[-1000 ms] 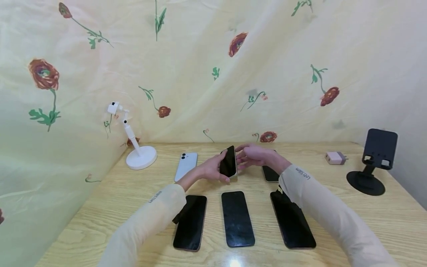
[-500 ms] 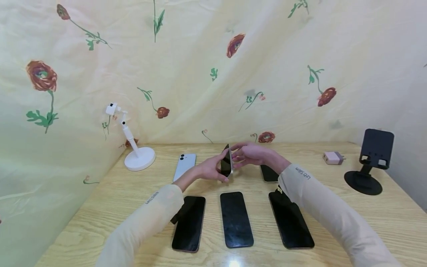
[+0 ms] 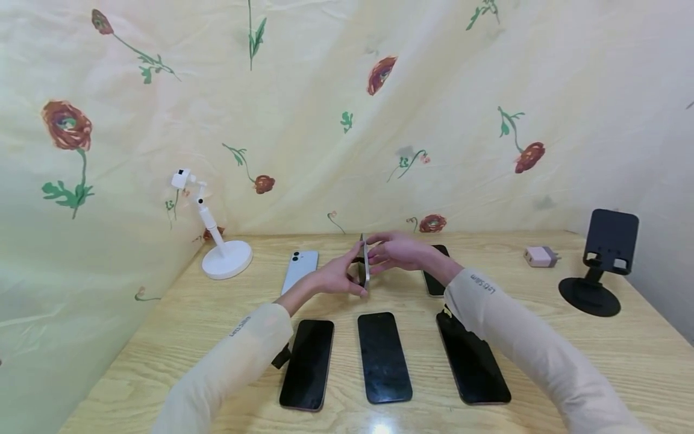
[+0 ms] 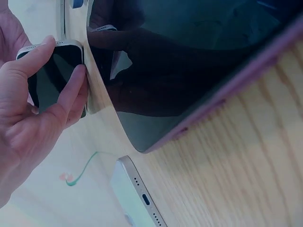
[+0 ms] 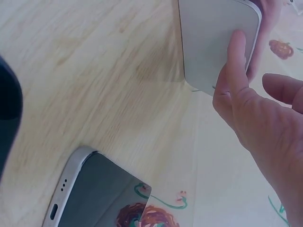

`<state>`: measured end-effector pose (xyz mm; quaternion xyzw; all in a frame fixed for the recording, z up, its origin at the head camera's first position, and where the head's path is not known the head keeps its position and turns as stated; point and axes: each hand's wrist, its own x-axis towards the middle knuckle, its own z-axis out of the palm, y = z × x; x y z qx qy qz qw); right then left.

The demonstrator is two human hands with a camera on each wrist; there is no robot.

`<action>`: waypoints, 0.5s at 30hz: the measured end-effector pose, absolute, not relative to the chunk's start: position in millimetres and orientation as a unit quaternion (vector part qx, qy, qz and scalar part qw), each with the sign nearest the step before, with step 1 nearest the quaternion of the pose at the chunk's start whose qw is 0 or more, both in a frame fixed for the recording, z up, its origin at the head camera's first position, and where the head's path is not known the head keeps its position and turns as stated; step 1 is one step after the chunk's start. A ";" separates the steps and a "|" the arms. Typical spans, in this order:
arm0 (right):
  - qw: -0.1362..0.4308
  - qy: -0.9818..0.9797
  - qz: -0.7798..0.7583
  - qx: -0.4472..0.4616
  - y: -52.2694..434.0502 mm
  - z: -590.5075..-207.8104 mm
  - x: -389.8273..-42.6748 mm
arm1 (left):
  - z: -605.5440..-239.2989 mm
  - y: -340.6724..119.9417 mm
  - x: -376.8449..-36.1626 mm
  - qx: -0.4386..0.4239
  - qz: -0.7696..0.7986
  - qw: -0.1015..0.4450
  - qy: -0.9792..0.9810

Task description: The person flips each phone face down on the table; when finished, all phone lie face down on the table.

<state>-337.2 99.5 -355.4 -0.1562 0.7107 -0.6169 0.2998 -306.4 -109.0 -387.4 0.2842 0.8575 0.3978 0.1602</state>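
Observation:
Above the back middle of the table, my left hand (image 3: 335, 277) grips a smartphone (image 3: 365, 268) by its edges, thumb on one side and fingers on the other. The phone stands on edge, tilted upright, so the head view catches mostly its thin silver rim. Its dark screen (image 4: 47, 80) shows in the left wrist view, its pale plain back (image 5: 208, 38) in the right wrist view. My right hand (image 3: 398, 252) is on the back side, with fairly straight fingers; one fingertip (image 5: 238, 40) lies against the back, and the thumb stays apart.
Three dark-screened phones lie in front: left (image 3: 307, 367), middle (image 3: 385, 358) and right (image 3: 466, 367). A light-blue phone (image 3: 301, 268) lies face down behind left, another phone (image 3: 435, 284) behind right. Around them are a white stand (image 3: 226, 259), a charger plug (image 3: 540, 257) and a black phone stand (image 3: 590, 296).
The held phone has turned from showing its screen to nearly edge-on in the head view. Both hands have moved slightly left with it, and the right fingers are closer to its back.

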 end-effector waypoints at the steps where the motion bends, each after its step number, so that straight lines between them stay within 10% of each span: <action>1: 0.298 0.713 -0.614 -0.161 98.8 -356.5 -337.0 | -387.4 -109.4 -305.9 0.286 0.401 0.159 0.856; 15: 0.235 0.733 -0.597 -0.227 86.7 -374.0 -334.5 | -392.5 -115.2 -299.2 0.276 0.461 0.146 0.831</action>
